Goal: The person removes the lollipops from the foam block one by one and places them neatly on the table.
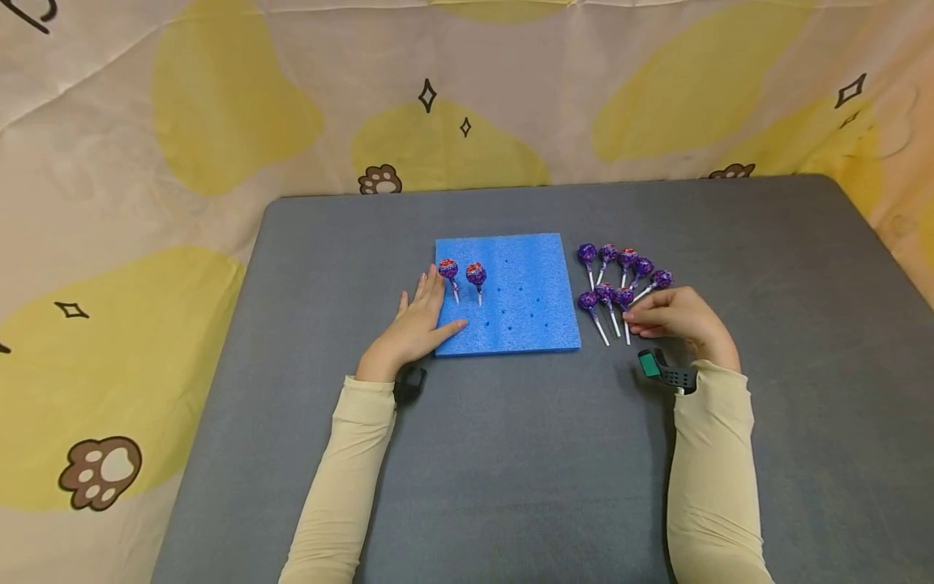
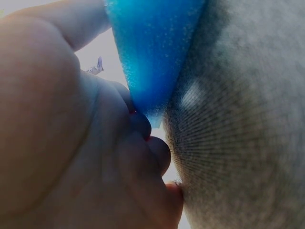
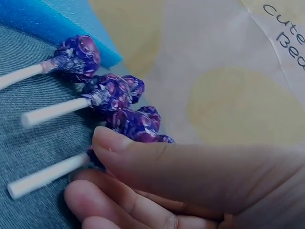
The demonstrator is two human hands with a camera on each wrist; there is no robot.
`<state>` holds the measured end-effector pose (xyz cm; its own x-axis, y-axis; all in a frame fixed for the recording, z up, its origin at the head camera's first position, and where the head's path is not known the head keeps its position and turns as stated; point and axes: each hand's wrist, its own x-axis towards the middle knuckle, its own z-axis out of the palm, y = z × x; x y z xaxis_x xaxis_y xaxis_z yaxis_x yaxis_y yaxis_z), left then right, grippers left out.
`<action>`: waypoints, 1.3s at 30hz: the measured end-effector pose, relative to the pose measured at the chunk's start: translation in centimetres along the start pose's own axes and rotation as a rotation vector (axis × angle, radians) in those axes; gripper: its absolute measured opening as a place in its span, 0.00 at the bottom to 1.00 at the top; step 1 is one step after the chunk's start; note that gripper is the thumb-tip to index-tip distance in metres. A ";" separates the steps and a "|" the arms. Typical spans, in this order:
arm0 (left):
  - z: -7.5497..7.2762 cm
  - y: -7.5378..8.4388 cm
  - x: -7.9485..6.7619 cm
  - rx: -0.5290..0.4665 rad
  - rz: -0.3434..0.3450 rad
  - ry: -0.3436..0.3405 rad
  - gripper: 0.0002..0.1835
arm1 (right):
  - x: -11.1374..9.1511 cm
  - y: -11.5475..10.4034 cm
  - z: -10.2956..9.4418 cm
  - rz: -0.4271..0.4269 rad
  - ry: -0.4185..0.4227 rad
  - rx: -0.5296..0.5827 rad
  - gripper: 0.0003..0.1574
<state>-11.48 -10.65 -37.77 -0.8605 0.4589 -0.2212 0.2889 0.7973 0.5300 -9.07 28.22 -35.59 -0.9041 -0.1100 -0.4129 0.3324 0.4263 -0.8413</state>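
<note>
Two lollipops in purple and red wrappers, one a lollipop [image 1: 476, 274] on the right and one a lollipop [image 1: 448, 269] on the left, stand upright in the blue foam board [image 1: 540, 251]. Along the board's left edge rests my left hand [image 1: 409, 331], fingers straight and thumb lying over the front left part. In the left wrist view the fingers lie against the board's side [image 2: 152, 52]. To the right of the board, my right hand [image 1: 682, 316] pinches a lollipop [image 3: 52, 175] between thumb and fingers, near where stick meets wrapper; its head is mostly hidden behind the thumb.
Several more purple lollipops [image 1: 587, 253] lie in two rows on the grey table [image 1: 525, 454], right of the board. Small holes [image 1: 511, 328] dot the board. A patterned cloth [image 1: 503, 146] hangs behind the table's far edge.
</note>
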 end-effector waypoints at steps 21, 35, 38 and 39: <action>0.2 -0.3 0.0 0.001 0.014 -0.001 0.45 | -0.8 -1.3 0.6 -0.180 0.058 0.062 0.21; 0.0 0.1 0.2 -0.012 0.001 -0.003 0.46 | 4.2 -6.3 13.7 -0.335 0.053 0.326 0.18; 0.1 -0.1 0.1 -0.013 -0.002 -0.005 0.46 | 4.8 -6.4 16.6 -0.471 0.183 0.359 0.16; 0.2 -0.1 0.0 -0.013 -0.001 -0.007 0.46 | 4.5 -6.6 17.3 -0.513 0.219 0.344 0.16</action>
<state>-11.47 -10.65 -38.01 -0.8578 0.4610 -0.2273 0.2828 0.7926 0.5402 -10.73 9.40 -37.93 -0.9924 -0.0221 0.1211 -0.1221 0.0532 -0.9911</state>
